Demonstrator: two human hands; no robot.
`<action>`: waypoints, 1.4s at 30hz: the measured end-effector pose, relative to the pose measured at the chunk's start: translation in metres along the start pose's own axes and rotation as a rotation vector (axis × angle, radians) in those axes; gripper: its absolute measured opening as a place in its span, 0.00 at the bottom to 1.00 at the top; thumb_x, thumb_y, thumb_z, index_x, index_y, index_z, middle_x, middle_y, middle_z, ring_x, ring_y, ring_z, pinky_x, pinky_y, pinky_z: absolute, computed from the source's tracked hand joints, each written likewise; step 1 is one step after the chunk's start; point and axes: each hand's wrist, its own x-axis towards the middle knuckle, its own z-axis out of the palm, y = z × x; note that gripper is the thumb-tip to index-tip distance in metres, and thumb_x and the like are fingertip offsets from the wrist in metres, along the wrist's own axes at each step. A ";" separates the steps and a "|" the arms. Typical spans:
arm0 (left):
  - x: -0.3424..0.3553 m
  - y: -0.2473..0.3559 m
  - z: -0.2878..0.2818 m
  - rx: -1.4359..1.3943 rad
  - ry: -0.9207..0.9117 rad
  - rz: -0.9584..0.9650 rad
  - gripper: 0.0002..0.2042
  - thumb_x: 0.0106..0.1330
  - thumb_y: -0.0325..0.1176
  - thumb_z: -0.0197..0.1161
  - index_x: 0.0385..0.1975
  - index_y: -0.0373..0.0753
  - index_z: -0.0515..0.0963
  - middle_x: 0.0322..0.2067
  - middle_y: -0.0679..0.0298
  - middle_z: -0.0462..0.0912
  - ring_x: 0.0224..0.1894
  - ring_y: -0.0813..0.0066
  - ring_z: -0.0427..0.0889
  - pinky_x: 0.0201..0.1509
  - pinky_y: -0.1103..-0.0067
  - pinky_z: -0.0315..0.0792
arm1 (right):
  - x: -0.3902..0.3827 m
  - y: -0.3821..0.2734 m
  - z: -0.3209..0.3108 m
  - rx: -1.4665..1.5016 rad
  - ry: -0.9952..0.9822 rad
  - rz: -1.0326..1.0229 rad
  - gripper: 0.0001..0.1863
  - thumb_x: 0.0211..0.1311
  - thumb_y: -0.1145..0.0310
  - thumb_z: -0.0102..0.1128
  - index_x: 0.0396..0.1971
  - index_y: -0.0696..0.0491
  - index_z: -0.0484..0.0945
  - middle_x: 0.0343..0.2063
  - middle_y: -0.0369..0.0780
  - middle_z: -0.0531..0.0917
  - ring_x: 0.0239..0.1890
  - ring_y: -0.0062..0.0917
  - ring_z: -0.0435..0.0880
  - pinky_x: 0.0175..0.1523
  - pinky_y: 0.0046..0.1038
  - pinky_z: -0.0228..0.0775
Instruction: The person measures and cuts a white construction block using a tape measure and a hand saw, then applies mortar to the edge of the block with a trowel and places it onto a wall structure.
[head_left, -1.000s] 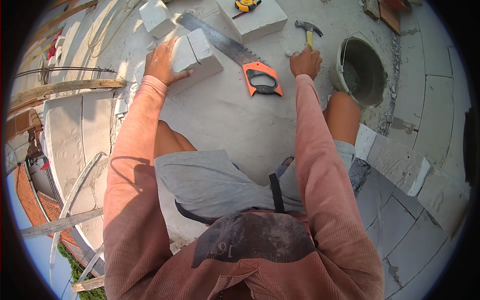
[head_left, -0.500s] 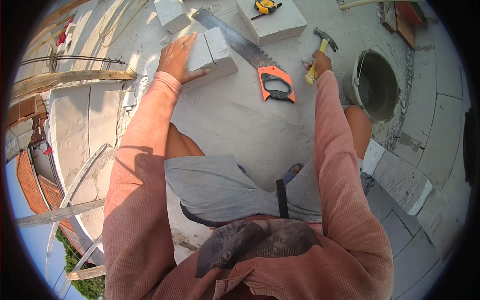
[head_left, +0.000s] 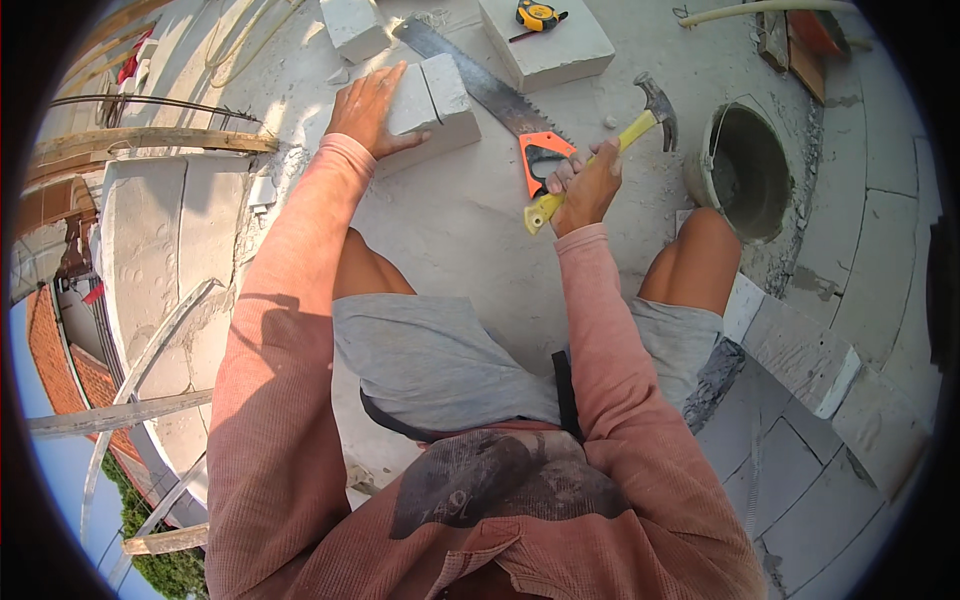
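Observation:
My left hand lies with fingers spread on the left end of a white block, thumb along its near side. A dark cut line crosses the block's top. In my right hand is a claw hammer, gripped by its yellow handle. Its head points up and to the right, clear of the white block. Behind the hammer's handle end lies a handsaw with an orange grip, partly covered by my right hand. The saw's blade runs up past the block's right side.
A larger white block bears a yellow tape measure at the top. Another block lies further left. To the right stands a mortar-stained bucket. Wooden planks and a block wall border the left side.
My right hand has lifted the hammer and brought it left and nearer to me, over the saw's grip. My left hand has stayed on the block.

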 end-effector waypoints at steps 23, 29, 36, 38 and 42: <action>0.006 -0.016 0.014 -0.050 0.255 0.096 0.58 0.45 0.66 0.75 0.74 0.38 0.59 0.65 0.49 0.73 0.65 0.49 0.73 0.69 0.60 0.66 | -0.030 -0.022 -0.002 -0.447 -0.608 0.444 0.19 0.75 0.49 0.50 0.40 0.52 0.68 0.18 0.29 0.63 0.11 0.12 0.58 0.15 0.21 0.54; 0.001 -0.014 0.009 0.053 0.231 0.151 0.58 0.46 0.70 0.72 0.74 0.40 0.60 0.68 0.50 0.69 0.70 0.49 0.67 0.74 0.63 0.60 | -0.038 -0.100 -0.043 -0.538 -0.401 0.138 0.20 0.77 0.46 0.50 0.39 0.51 0.69 0.17 0.28 0.64 0.09 0.10 0.58 0.12 0.20 0.55; 0.075 0.065 -0.016 -0.061 -0.124 -0.069 0.61 0.44 0.77 0.69 0.76 0.44 0.57 0.73 0.51 0.61 0.75 0.53 0.60 0.79 0.60 0.53 | -0.010 -0.023 -0.089 -0.736 -0.210 0.067 0.19 0.75 0.52 0.50 0.40 0.56 0.70 0.17 0.33 0.66 0.10 0.17 0.63 0.13 0.27 0.60; 0.092 0.064 -0.017 -0.447 -0.041 -0.114 0.61 0.44 0.75 0.70 0.76 0.44 0.57 0.73 0.50 0.60 0.75 0.51 0.61 0.78 0.64 0.57 | -0.001 -0.013 -0.090 -0.718 -0.160 0.148 0.18 0.74 0.54 0.49 0.38 0.56 0.70 0.18 0.34 0.67 0.10 0.19 0.65 0.14 0.29 0.61; 0.117 0.044 -0.041 -0.849 0.130 -0.227 0.62 0.44 0.76 0.70 0.77 0.42 0.56 0.73 0.51 0.61 0.75 0.52 0.61 0.78 0.65 0.57 | 0.010 -0.015 -0.084 -0.732 -0.132 0.119 0.15 0.76 0.54 0.49 0.38 0.53 0.68 0.18 0.31 0.66 0.12 0.16 0.61 0.18 0.26 0.59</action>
